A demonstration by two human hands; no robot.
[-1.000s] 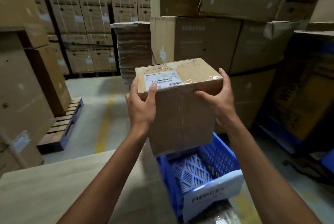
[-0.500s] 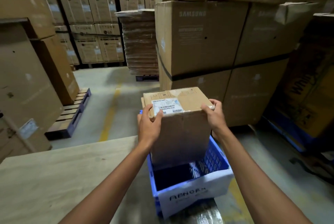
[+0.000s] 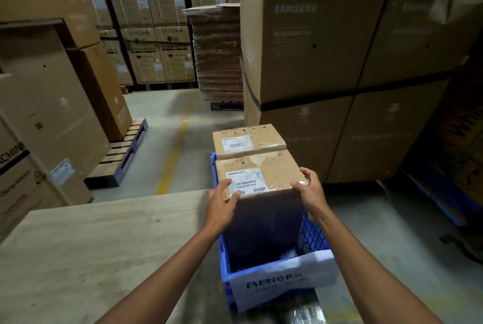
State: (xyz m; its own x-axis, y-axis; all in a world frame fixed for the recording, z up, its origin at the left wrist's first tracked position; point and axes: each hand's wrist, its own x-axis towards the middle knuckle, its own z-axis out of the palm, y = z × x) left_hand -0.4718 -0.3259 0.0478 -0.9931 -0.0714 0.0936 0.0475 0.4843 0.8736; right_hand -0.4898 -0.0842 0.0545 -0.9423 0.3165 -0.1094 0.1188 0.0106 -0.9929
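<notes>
Currently left hand and right hand clasp the box; dropped askew, fingers could jam against the crate wall.

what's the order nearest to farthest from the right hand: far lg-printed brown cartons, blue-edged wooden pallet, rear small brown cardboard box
1. Rear small brown cardboard box, just beyond the right hand.
2. Blue-edged wooden pallet, floor left.
3. LG-printed brown cartons, back wall.

I stand in a dim warehouse. The grey concrete floor runs ahead with a yellow line down it. LG cartons are stacked high at the back, strapped Samsung cartons on my right, flat cardboard piled between them. A pallet lies left, beyond my pale wooden worktop.
</notes>
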